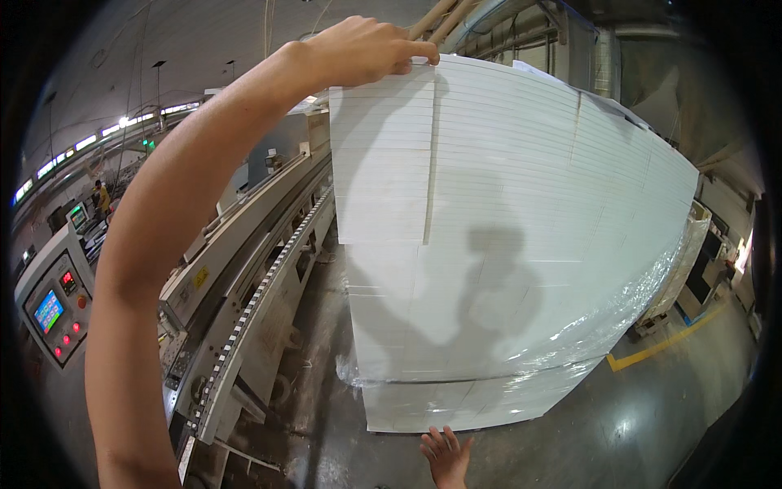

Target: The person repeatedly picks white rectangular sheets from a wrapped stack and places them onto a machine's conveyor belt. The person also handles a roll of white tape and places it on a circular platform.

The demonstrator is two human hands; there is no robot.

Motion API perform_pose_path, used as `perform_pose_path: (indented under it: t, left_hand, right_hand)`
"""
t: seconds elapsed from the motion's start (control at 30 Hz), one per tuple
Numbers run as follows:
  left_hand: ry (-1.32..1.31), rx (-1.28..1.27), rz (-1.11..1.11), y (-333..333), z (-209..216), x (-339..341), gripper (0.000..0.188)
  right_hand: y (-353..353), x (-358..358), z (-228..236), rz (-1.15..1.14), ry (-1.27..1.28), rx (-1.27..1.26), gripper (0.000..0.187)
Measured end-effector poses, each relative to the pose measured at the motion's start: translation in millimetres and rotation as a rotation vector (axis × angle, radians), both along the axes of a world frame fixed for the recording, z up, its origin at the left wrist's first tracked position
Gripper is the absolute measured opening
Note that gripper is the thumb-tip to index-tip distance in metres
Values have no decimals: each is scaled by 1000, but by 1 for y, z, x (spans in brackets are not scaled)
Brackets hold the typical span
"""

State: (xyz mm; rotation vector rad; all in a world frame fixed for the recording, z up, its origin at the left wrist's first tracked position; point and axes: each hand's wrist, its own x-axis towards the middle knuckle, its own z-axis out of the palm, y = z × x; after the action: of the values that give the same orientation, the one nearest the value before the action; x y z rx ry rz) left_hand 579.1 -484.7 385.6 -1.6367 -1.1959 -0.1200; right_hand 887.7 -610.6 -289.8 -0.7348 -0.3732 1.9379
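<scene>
A tall stack of white boards (521,244) stands right in front of me, its lower part wrapped in clear plastic film. My left hand (366,49) reaches up over the stack's top left corner, and its fingers grip the edge of the topmost white board (423,69). My right hand (446,456) hangs low near the stack's foot with its fingers spread, holding nothing. My shadow falls across the stack's face.
A long grey conveyor machine (244,277) runs along the left, with a control panel (53,314) of buttons and a small screen. A person (102,198) stands far back on the left. Yellow floor marking (660,346) lies to the right.
</scene>
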Motion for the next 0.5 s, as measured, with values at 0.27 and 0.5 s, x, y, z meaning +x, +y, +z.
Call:
perform_pose_path:
  t: [0.27, 0.5]
  left_hand:
    - [25, -190, 91, -93, 11, 2, 40]
    - [55, 119, 179, -215, -5, -65, 32]
  right_hand:
    - [22, -63, 85, 280, 74, 266, 98]
    - [95, -125, 308, 337, 72, 1038, 92]
